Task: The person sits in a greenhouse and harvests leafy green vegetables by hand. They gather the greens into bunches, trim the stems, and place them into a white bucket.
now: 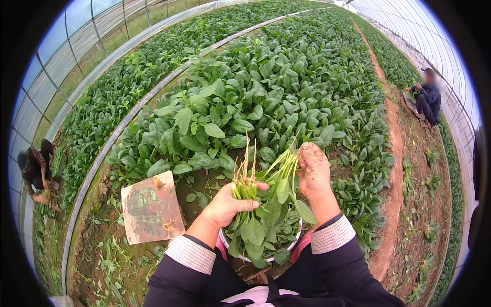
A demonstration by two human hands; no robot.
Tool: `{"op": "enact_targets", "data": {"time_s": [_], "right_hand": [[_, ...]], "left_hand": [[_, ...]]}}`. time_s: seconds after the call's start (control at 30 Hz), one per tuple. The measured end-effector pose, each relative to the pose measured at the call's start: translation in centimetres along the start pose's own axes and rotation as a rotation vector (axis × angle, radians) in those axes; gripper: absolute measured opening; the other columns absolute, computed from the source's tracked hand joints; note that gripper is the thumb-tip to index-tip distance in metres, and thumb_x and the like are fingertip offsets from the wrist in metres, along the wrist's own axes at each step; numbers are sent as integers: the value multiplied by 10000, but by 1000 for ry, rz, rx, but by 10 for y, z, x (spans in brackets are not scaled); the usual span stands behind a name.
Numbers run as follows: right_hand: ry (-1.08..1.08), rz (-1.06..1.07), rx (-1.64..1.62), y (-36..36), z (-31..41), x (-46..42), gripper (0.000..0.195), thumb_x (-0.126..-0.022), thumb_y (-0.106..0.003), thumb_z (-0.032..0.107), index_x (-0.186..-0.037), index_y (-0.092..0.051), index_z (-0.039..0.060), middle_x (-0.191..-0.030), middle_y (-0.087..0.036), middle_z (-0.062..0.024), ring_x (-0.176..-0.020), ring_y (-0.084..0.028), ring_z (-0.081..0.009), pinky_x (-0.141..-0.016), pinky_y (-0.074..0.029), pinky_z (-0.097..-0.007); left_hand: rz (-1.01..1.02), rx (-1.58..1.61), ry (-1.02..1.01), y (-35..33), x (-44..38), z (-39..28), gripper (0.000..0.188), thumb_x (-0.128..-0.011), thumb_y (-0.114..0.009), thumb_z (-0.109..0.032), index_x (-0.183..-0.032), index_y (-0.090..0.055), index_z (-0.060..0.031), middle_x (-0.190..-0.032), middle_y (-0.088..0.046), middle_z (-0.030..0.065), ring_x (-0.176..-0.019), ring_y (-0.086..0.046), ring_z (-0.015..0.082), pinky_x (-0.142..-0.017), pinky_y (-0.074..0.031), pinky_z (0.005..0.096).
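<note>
My left hand (230,205) grips a bunch of spinach (253,230) by its stems, with the pinkish roots pointing up and the leaves hanging down. Just to its right, my right hand (314,169) pinches a smaller spinach plant (283,188) near its root, its leaves drooping towards the bunch. Both hands are soiled. Beneath them, between my knees, is a round basin (245,258) with a pale rim, holding loose green leaves; the hands and the bunch hide part of it.
A worn square board (153,207) with two short pegs lies on the soil at left. Dense spinach (291,88) grows ahead. A grey pipe (126,119) curves along the left. One person (36,169) crouches far left, another (427,98) far right, beyond a bare soil path (393,153).
</note>
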State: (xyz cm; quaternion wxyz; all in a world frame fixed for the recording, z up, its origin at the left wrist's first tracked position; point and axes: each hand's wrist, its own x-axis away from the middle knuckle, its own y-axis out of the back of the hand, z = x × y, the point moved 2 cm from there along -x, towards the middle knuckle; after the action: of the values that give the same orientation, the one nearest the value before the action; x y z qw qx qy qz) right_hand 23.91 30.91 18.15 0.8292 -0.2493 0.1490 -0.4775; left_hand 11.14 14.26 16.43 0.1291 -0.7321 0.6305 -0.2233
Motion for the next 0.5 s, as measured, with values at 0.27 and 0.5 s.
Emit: {"op": "enact_targets", "data": {"time_s": [0.27, 0.5], "right_hand": [[438, -69, 430, 21, 18, -10, 278, -872, -624, 161, -722, -400, 92, -645, -353, 65, -608, -305, -40, -569, -294, -184], [517, -313, 411, 72, 56, -32, 261, -878, -601, 142, -697, -417, 108, -566, -378, 59, -458, -312, -39, -435, -265, -202]], "left_hand": [[-34, -46, -35, 4, 1, 1, 482, -660, -744, -34, -1108, -574, 17, -1085, -609, 84, -815, -607, 169, -769, -484, 299], [-79, -61, -76, 9, 4, -4, 496, -641, -756, -51, -1094, -567, 20, -1080, -605, 105, -821, -608, 197, -766, -490, 314]]}}
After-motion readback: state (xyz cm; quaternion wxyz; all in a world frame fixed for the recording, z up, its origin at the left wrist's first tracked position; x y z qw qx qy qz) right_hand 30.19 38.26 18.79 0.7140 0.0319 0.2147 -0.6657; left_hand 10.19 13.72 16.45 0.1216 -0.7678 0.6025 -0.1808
